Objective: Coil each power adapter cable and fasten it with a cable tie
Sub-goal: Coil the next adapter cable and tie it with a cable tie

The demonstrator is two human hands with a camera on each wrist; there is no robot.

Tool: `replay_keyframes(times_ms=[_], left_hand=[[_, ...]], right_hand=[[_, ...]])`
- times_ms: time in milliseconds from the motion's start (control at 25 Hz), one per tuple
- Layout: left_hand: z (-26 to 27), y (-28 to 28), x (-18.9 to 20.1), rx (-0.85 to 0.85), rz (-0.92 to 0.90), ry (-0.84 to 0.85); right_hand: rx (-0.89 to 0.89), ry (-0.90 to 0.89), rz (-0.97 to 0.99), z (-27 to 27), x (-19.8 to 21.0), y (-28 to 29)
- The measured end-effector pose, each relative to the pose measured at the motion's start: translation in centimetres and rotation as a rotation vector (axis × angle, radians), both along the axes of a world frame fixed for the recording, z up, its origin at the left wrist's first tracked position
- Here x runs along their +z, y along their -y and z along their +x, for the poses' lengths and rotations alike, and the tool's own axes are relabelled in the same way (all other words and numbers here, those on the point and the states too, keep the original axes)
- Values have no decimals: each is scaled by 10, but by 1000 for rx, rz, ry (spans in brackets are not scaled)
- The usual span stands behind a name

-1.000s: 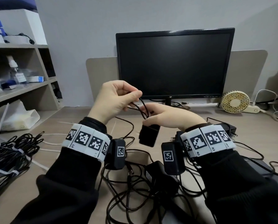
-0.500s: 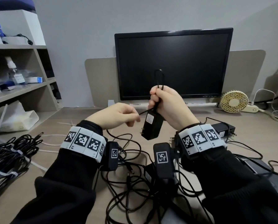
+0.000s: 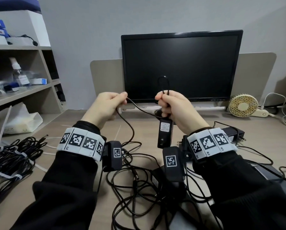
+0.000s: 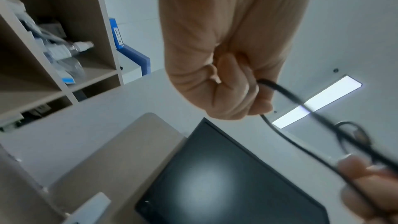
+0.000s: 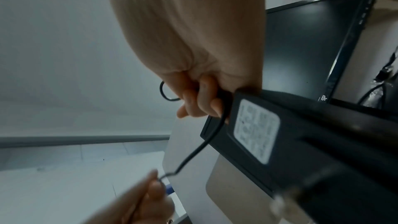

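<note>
My right hand (image 3: pixel 171 105) grips folded loops of a black cable, and a small loop (image 3: pixel 163 84) sticks up above the fist. Below that hand hangs the black power adapter (image 3: pixel 165 134) with its white label; the same adapter (image 5: pixel 280 135) fills the right wrist view. My left hand (image 3: pixel 112 103) pinches the same cable (image 3: pixel 139 109) a short way to the left, and the cable (image 4: pixel 286 96) runs out of its curled fingers. From the left hand the cable drops to the desk (image 3: pixel 147 128).
Loose black adapters and tangled cables (image 3: pixel 139 188) lie on the desk under my wrists. Tied cable bundles (image 3: pixel 11 156) sit at the left, with white cable ties (image 3: pixel 44 144) nearby. A black monitor (image 3: pixel 180 67) stands behind, shelves (image 3: pixel 22 77) at the left, and a small fan (image 3: pixel 242 105) at the right.
My hands have drawn apart: the left moved up and to the left along the cable, and the right stayed raised with the adapter hanging straight beneath it.
</note>
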State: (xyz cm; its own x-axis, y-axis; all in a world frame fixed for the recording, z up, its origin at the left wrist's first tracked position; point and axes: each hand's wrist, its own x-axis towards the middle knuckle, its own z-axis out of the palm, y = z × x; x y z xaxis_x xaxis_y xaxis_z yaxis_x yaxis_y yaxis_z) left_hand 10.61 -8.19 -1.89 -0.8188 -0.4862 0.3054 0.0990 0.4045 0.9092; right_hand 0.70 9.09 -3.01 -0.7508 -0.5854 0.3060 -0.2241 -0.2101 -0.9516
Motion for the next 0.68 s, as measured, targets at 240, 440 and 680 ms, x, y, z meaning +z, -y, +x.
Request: replay_keyframes(times_ms=[240, 440, 680], left_hand=[[1, -27, 10, -212, 31, -110], [3, -29, 6, -246, -51, -208], [2, -36, 4, -256, -108, -310]], right_hand=[[30, -219, 311, 15, -3, 7], [99, -228, 332, 21, -1, 6], [198, -151, 275, 22, 4, 10]])
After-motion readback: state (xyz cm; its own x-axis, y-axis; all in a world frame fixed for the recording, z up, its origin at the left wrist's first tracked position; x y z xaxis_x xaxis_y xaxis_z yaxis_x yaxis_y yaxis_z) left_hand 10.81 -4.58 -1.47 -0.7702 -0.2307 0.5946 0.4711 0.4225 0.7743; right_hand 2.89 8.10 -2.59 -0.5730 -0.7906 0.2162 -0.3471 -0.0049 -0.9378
